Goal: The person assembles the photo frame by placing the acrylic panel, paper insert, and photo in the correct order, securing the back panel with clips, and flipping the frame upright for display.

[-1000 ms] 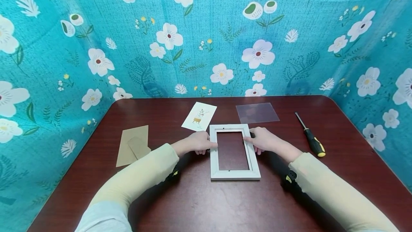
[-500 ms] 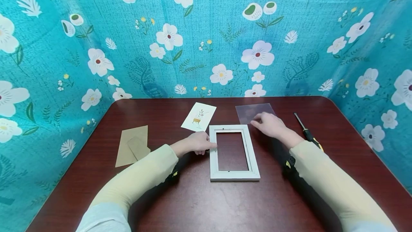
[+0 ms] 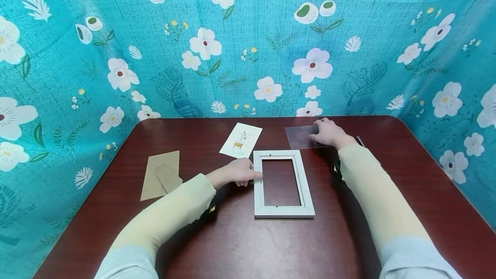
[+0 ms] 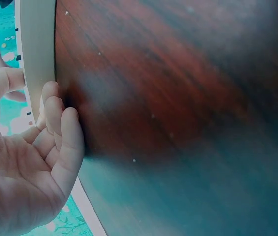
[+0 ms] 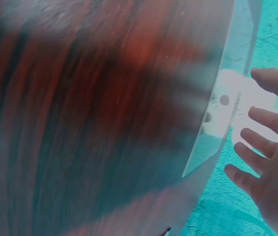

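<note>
A white rectangular frame (image 3: 304,184) lies flat on the dark red table. My left hand (image 3: 240,171) grips its left side, thumb on top; in the left wrist view the hand (image 4: 30,157) has its fingers against the frame's outer side (image 4: 36,54). At the back, my right hand (image 3: 327,132) is over the right part of a clear sheet (image 3: 298,137). In the right wrist view the right hand (image 5: 276,142) has its fingers spread beside the sheet (image 5: 212,123), and none is seen curled round it.
A white card with a printed picture (image 3: 241,140) lies behind the frame. Brown backing board (image 3: 151,180) is at the left of the table (image 3: 279,244). The screwdriver (image 3: 360,141) is mostly hidden by my right sleeve. A blue flowered cloth (image 3: 240,33) hangs behind.
My right hand has let go of the frame's right side and moved back and right to the clear sheet. My left hand has stayed on the frame.
</note>
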Action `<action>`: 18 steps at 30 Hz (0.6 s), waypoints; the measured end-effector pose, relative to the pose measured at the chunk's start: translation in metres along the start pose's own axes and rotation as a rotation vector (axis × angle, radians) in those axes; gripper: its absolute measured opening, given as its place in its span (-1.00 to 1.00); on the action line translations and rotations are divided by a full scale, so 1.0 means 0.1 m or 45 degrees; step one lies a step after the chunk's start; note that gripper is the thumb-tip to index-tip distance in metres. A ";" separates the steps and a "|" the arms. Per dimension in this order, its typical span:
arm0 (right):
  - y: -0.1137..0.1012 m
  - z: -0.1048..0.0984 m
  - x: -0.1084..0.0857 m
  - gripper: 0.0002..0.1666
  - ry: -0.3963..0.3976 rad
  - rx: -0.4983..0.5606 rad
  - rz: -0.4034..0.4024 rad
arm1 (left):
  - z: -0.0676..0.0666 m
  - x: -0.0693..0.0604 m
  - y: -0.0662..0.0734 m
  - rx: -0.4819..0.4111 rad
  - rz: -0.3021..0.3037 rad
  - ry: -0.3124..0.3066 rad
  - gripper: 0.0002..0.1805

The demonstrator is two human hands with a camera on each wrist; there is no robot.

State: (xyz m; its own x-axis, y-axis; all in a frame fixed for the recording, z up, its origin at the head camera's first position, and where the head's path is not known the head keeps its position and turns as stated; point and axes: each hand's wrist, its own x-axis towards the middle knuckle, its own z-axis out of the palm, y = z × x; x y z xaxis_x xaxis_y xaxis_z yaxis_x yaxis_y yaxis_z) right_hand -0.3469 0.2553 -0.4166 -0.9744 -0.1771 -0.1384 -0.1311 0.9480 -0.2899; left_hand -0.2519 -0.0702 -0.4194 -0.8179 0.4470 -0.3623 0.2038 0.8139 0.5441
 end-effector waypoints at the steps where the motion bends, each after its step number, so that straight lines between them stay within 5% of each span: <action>1: 0.00 0.00 0.02 -0.24 -0.002 0.005 0.012 | 0.00 0.00 0.00 0.002 0.004 0.002 -0.56; 8: 0.04 -0.02 0.06 -0.19 -0.042 0.004 0.047 | 0.00 0.02 -0.01 -0.004 0.011 0.001 -0.55; 18: 0.04 -0.02 0.08 -0.06 -0.244 0.090 0.015 | 0.00 0.01 -0.01 0.011 0.003 -0.012 -0.55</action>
State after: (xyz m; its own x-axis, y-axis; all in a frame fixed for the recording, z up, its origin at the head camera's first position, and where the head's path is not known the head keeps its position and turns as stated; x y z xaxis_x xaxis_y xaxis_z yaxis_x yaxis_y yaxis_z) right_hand -0.3553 0.2583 -0.4174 -0.9225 -0.2191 -0.3177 -0.0999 0.9307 -0.3520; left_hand -0.2530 -0.0706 -0.4200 -0.8122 0.4526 -0.3681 0.2104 0.8158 0.5387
